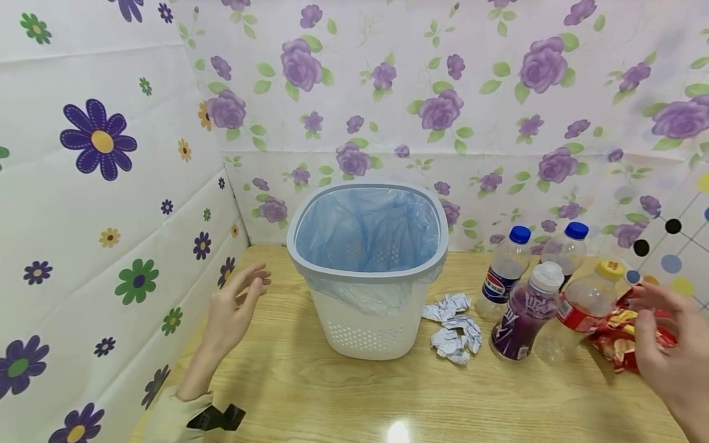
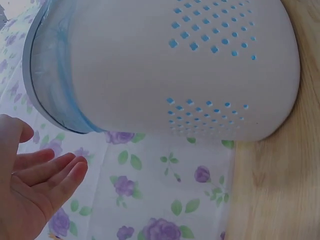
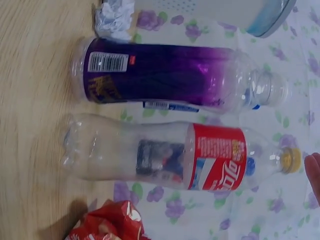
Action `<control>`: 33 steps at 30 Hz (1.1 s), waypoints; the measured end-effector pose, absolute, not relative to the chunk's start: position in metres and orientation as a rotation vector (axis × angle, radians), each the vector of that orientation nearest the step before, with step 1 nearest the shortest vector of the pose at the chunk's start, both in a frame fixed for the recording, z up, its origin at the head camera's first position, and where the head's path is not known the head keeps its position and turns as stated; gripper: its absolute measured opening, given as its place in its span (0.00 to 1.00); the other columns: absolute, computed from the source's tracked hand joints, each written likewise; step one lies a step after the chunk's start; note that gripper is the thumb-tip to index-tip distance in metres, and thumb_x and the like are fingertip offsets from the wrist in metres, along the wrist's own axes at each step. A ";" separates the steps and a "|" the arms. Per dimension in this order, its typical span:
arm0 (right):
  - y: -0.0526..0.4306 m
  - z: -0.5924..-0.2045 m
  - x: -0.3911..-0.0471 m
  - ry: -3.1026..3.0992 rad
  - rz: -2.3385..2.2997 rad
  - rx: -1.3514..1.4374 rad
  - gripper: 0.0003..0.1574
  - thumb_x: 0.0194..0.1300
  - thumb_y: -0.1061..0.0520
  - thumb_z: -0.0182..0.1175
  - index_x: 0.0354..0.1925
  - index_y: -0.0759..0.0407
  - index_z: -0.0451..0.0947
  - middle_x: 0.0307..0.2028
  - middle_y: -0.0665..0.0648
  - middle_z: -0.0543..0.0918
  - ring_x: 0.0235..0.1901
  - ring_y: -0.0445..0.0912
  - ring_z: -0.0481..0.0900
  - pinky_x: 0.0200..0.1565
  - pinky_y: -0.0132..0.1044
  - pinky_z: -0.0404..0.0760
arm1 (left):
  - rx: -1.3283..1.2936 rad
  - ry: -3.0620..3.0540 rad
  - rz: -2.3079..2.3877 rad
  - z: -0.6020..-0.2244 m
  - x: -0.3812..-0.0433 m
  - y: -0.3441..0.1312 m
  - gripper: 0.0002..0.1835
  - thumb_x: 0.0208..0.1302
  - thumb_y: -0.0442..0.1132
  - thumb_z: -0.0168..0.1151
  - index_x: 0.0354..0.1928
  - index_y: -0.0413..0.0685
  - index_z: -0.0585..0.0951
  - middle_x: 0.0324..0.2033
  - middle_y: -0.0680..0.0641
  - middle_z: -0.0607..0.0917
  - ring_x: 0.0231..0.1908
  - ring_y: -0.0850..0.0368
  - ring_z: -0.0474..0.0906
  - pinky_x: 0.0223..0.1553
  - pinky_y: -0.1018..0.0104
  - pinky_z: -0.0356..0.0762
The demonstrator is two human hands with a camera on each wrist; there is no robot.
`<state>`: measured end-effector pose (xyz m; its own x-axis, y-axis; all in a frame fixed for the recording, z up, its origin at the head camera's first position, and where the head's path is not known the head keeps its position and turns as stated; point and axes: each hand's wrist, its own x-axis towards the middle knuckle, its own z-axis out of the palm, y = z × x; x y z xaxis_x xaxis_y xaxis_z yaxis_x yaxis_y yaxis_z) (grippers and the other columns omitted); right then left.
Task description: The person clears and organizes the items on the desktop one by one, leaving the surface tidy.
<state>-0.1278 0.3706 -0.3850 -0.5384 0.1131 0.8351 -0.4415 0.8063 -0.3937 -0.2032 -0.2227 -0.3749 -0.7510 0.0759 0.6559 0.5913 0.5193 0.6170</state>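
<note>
My left hand (image 1: 232,312) hovers left of the white waste bin (image 1: 365,326), fingers loosely bent and holding nothing. In the left wrist view its palm shows beside the bin's rim. On the right, my right hand (image 1: 678,347) is held with thumb and fingers apart, overlapping a crumpled red snack bag (image 1: 620,341) in the head view. Nearest to it stands a clear bottle with a red label and yellow cap (image 3: 220,157); one fingertip (image 3: 314,172) shows close to that cap. A purple-labelled bottle with a white cap (image 1: 526,314) stands beside it. All bottles are upright.
Two clear bottles with blue caps, one with a Pepsi label (image 1: 496,286), stand behind. Crumpled paper (image 1: 456,338) lies right of the bin, which has a blue bag liner (image 1: 365,227). Flowered sheets (image 1: 354,111) border the wooden table (image 1: 332,400) at the back and left.
</note>
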 end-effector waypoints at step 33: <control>0.290 -0.388 -0.159 -2.073 0.786 0.937 0.31 0.70 0.44 0.54 0.54 0.71 0.76 0.54 0.64 0.79 0.58 0.35 0.72 0.53 0.14 0.69 | -0.513 -2.314 -1.325 -0.328 -0.210 -0.187 0.23 0.77 0.42 0.42 0.69 0.42 0.67 0.53 0.36 0.81 0.49 0.45 0.82 0.48 0.58 0.83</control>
